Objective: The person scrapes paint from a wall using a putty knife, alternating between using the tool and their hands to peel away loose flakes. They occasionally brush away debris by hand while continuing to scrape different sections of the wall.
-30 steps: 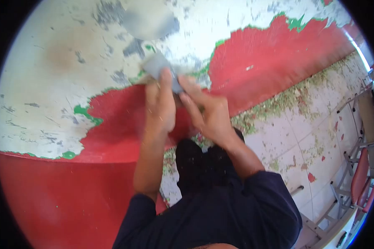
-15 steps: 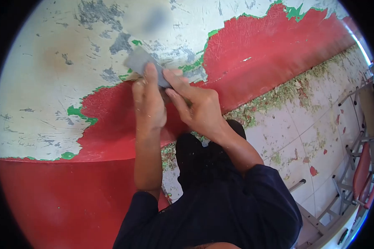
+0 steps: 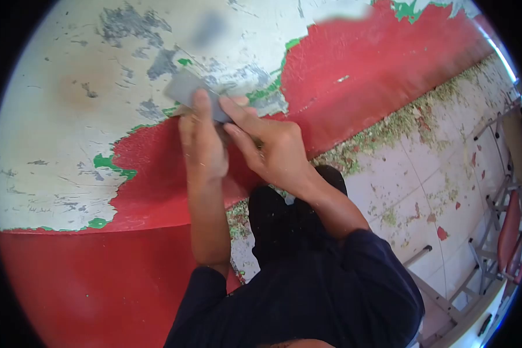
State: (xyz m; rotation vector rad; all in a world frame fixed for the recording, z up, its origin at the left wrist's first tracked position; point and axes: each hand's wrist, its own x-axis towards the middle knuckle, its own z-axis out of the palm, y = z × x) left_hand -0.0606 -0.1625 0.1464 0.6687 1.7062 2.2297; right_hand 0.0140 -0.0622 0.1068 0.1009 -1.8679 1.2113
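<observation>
The left hand [image 3: 202,142] and the right hand [image 3: 269,148] together hold one scraper blade [image 3: 187,91], a flat grey metal blade, against a painted wall [image 3: 69,133].

Left hand: the fingers [image 3: 203,107] are extended and laid flat over the lower part of the blade, pressing it to the wall. The fingers lie close together, not spread.

Right hand: the fingers [image 3: 240,116] are curled around the part of the tool just behind the blade. The handle itself is hidden under the hand. The fingertips of both hands touch one another on the blade.

Blade position: the blade projects above and to the left of the fingertips. Its outline is blurred. It rests at the border between the bare, whitish plaster above the fingers and the red paint [image 3: 156,174] below them. Small remnants of green paint [image 3: 107,162] line this border, to the left of the left hand.

Surroundings: both forearms run down from the hands to dark blue sleeves [image 3: 330,290]. Below the wrists stands a dark shoe [image 3: 281,217]. To the right of the right hand, paint flakes [image 3: 388,130] lie heaped where the wall meets the tiled floor [image 3: 423,185]. A metal frame [image 3: 493,232] stands well apart, at the right edge.
</observation>
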